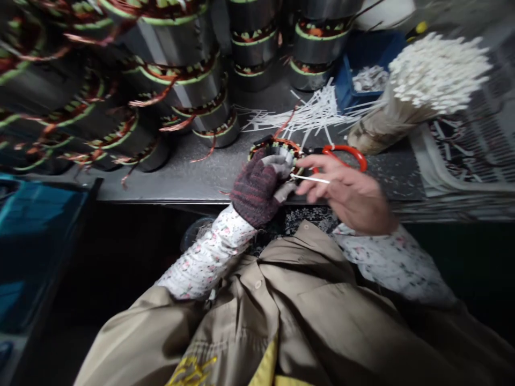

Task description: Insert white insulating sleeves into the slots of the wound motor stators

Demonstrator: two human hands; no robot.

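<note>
My left hand, in a dark knitted glove, grips a motor stator with copper windings at the near edge of the grey bench. My bare right hand pinches a thin white strip and holds its tip against the stator. Red-handled scissors lie on the bench just behind my right hand. Both hands are closed.
Stacks of wound stators fill the back and left of the bench. Loose white strips lie mid-bench, a bundle of white strips lies at right, a blue tray behind. A teal bin sits at left.
</note>
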